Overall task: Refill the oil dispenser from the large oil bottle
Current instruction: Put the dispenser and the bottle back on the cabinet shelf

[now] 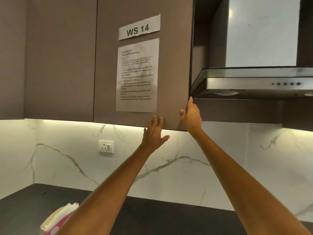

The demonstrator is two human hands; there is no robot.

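Neither the oil dispenser nor the large oil bottle is in view. Both my arms reach up to a brown upper cabinet door (171, 65). My left hand (155, 133) lies flat with spread fingers against the door's bottom edge. My right hand (191, 116) is at the door's lower right corner, fingers curled around its right edge, index finger pointing up along it. The door looks shut or barely ajar; I cannot tell which. A "WS 14" label (139, 28) and a printed task sheet (137, 75) are taped on the door.
A steel range hood (254, 83) juts out just right of the door. A second cabinet door (59, 56) hangs to the left. A wall socket (106, 146) sits on the marble backsplash. On the dark counter (152, 217), a pink tissue box (57, 219) lies at lower left.
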